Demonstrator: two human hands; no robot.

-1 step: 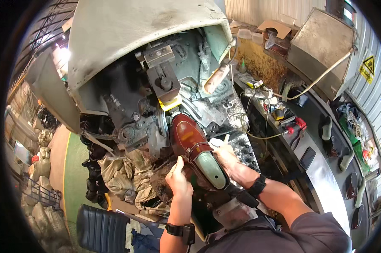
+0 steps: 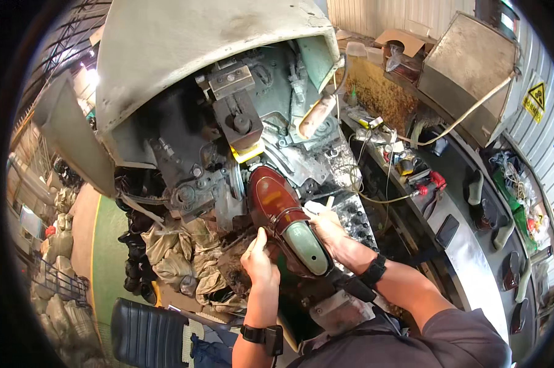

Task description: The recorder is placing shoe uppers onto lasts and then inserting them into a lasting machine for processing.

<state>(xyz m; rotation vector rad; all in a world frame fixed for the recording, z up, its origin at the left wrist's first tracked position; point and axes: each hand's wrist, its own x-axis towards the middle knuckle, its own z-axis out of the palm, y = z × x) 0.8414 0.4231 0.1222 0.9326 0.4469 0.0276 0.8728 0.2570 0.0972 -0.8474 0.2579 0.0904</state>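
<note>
Between my hands is a reddish-brown leather shoe (image 2: 269,195) with a strap, its toe pointing into the machine (image 2: 238,116). A pale green shoe last (image 2: 306,245) fills its opening and has a small hole near the heel end. My left hand (image 2: 260,260) is closed against the shoe's left side, thumb up; its other fingers are partly hidden. Along the right side, my right hand (image 2: 331,232) grips the shoe near the opening, its fingertips brightly lit. Just beyond the toe sits a yellow pad (image 2: 247,152) beneath the machine's metal block (image 2: 237,119).
A light machine hood (image 2: 215,37) arches overhead. To the right runs a bench (image 2: 473,264) with a phone (image 2: 447,230), a red-handled tool (image 2: 435,181) and several shoes. Cloth sacks (image 2: 173,257) lie at left, near a black chair (image 2: 147,331).
</note>
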